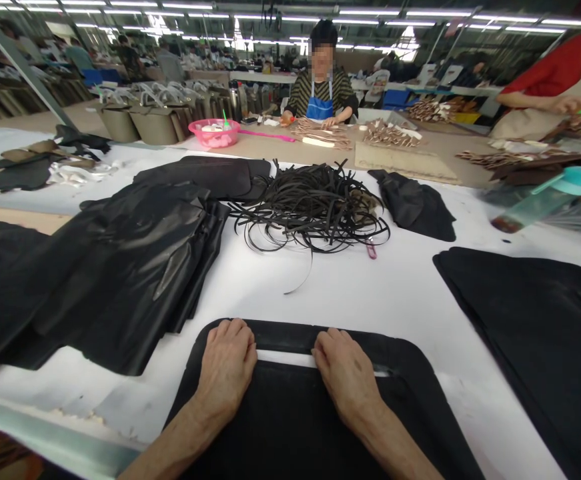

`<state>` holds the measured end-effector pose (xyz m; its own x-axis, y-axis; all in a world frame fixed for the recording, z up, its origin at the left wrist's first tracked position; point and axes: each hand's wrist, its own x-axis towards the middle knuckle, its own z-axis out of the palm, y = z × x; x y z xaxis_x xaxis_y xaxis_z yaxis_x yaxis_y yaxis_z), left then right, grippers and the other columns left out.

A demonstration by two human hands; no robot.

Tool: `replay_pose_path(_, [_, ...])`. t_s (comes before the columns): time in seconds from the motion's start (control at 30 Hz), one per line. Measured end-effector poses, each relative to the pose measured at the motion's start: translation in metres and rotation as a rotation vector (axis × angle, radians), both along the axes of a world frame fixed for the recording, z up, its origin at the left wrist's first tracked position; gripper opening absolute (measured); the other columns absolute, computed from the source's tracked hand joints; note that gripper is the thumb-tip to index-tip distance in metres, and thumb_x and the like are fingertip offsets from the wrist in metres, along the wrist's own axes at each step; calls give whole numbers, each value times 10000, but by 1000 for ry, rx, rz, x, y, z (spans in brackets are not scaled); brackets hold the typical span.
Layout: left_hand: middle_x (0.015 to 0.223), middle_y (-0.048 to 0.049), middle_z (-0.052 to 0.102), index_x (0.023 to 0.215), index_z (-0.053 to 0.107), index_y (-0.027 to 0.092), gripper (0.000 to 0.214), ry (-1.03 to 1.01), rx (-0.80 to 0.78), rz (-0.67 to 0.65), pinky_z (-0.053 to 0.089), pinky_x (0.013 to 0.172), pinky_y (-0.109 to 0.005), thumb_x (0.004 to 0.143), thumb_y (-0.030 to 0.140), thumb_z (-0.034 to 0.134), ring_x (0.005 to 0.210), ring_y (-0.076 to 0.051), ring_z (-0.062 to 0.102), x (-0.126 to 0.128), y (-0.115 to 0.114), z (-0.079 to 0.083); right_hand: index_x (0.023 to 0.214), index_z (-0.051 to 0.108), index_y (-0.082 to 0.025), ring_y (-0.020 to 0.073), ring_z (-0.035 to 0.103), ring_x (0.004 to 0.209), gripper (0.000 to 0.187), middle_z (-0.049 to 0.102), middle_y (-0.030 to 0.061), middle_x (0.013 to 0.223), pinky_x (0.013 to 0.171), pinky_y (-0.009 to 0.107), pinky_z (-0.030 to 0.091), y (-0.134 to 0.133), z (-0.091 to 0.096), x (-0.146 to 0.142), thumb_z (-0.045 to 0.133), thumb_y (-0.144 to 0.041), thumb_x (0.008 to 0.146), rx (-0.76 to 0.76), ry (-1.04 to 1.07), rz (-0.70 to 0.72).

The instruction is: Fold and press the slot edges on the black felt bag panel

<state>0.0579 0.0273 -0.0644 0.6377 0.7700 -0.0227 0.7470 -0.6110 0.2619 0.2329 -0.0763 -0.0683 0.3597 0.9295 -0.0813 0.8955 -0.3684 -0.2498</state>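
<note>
In front of me on the white-covered table lies a black panel (290, 420) that looks like leather, with rounded top corners. A black border strip (285, 337) runs along its top and sides, and a white gap shows between strip and panel. My left hand (227, 363) has its fingers curled over the strip near the top left corner. Farther right, my right hand (345, 367) grips the same strip, fingers bent and closed. Both thumbs rest near its inner edge. What lies under the fingers is hidden.
Beyond lies a tangled heap of thin black strips (315, 200) beside a small pink tool (371, 250). Black pieces (120, 273) are piled left, more black panels (535, 313) right. A turquoise-lidded bottle (545, 197) lies tilted. A person (320, 93) works across the table.
</note>
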Motion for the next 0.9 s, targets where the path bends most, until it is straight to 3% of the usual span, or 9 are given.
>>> replay_pose_path(0.13, [880,-57,554,852,525,158,140,29,71,2,394,754,-392,815,77,417,835,-231,480,3,-3,0,690,548,-210,177,520,741,163,591,19,764,650,287,338,4,1,4,496,-148,831,-32,54,-21])
replay_pose_path(0.2, [938,-69,569,923,535,150,205,52,134,-140,403,784,-396,810,39,405,862,-233,486,5,-4,-2,690,554,-208,170,527,743,164,595,18,760,651,278,338,6,3,5,487,-135,821,-49,66,-27])
replay_pose_path(0.33, [974,-75,598,1077,529,127,300,118,215,-566,438,793,-368,823,29,402,870,-222,523,2,-3,-7,692,569,-202,165,540,746,164,608,19,758,653,269,338,10,10,7,476,-128,805,-96,92,-40])
replay_pose_path(0.43, [992,-99,615,1145,510,85,356,140,302,-675,450,831,-369,829,20,362,899,-222,552,-4,-3,-14,684,579,-201,160,553,748,151,619,14,751,646,258,336,13,13,9,491,-124,780,-116,121,-44])
replay_pose_path(0.53, [1064,-138,615,1170,511,57,419,149,432,-668,446,878,-379,801,-11,324,991,-243,553,-9,-10,-20,655,587,-202,156,559,719,149,628,6,727,613,252,324,14,13,12,511,-110,745,-131,125,-44])
replay_pose_path(0.73, [997,-170,629,1212,509,31,477,303,553,-481,454,910,-418,765,-20,350,944,-261,587,4,-40,-17,656,622,-194,176,581,722,183,660,30,725,600,262,324,18,20,11,493,-106,752,-169,96,-43])
replay_pose_path(0.9, [974,-136,654,1330,413,155,564,386,557,-447,432,946,-505,775,56,416,996,-301,589,23,-54,-18,711,651,-184,191,596,754,210,679,64,769,624,273,344,21,25,7,468,-112,782,-195,61,-48])
